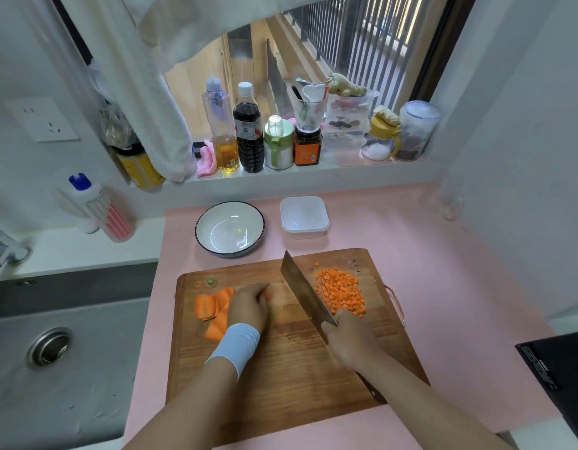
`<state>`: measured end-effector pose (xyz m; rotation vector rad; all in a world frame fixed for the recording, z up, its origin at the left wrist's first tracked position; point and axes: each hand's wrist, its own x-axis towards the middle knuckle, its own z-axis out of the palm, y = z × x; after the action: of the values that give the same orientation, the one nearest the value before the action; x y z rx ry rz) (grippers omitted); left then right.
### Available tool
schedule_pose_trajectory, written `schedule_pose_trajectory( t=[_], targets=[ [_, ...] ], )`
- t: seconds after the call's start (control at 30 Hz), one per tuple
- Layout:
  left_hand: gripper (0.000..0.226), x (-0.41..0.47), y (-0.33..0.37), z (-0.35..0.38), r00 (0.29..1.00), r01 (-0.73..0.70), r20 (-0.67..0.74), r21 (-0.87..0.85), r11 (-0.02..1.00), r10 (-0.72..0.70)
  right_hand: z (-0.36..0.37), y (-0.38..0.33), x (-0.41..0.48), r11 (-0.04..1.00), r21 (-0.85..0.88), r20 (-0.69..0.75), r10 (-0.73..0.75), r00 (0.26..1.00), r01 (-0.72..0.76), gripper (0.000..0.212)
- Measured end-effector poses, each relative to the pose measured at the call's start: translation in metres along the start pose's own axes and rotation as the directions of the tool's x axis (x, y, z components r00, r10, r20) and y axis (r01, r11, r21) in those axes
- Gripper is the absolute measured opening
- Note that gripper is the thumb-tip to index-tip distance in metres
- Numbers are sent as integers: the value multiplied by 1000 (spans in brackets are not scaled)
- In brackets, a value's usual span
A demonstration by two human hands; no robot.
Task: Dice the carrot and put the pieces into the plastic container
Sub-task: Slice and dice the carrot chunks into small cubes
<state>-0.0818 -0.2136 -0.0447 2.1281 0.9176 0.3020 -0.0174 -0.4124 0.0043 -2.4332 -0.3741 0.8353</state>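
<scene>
A wooden cutting board (281, 368) lies on a pink bench (443, 287), and a person stands over it with both forearms reaching in. The left hand (248, 306), with a pale blue band round the wrist, sits knuckles-up on the left half of the board. Its fingers (263, 289) are curled down and hold the carrot slices (213, 306), long flat orange strips that stick out from under the hand on its left side. A sliver of orange shows at the fingertips. The right hand (349, 339) grasps a cleaver (304, 290), with the fingers (328, 329) wrapped tight where the handle meets the blade. The dark end of the handle pokes out past the forearm. The broad blade runs up the middle of the board between the two hands, its tip pointing away from the person; whether its edge touches the wood cannot be told. Just to the right of the blade lies a heap of diced carrot (341, 292), small orange cubes, with one cube apart near the far edge. Behind the board stand a white bowl (230, 228) with a dark rim and, to its right, a square plastic container (304, 217). A steel sink (53, 352) lies to the left. Bottles and jars (248, 125) line the windowsill behind.
</scene>
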Motion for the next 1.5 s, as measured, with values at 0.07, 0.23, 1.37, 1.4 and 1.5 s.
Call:
schedule_pose_trajectory(
  t=[0.07, 0.23, 1.37, 1.4, 1.5],
  targets=[
    [30, -7, 9, 13, 982, 188, 31, -154, 970, -185, -1, 1, 0, 1000, 5, -4, -1, 1000, 1, 21],
    [14, -10, 4, 26, 972, 204, 129, -36, 978, -198, 1, 5, 0, 1000, 5, 11, -11, 1000, 11, 17],
    [13, -8, -24, 56, 775, -631, 199, 215, 745, 600, -2, 4, -8, 865, -437, -56, -302, 952, 249, 14],
    [16, -8, -26, 57, 779, -627, 200, 222, 746, 595, -1, 6, -9, 867, -433, -61, -302, 951, 247, 15],
    [8, -9, -27, 59, 792, -610, 187, 215, 762, 581, 0, 7, -11, 878, -421, -58, -277, 959, 228, 14]
  ],
)
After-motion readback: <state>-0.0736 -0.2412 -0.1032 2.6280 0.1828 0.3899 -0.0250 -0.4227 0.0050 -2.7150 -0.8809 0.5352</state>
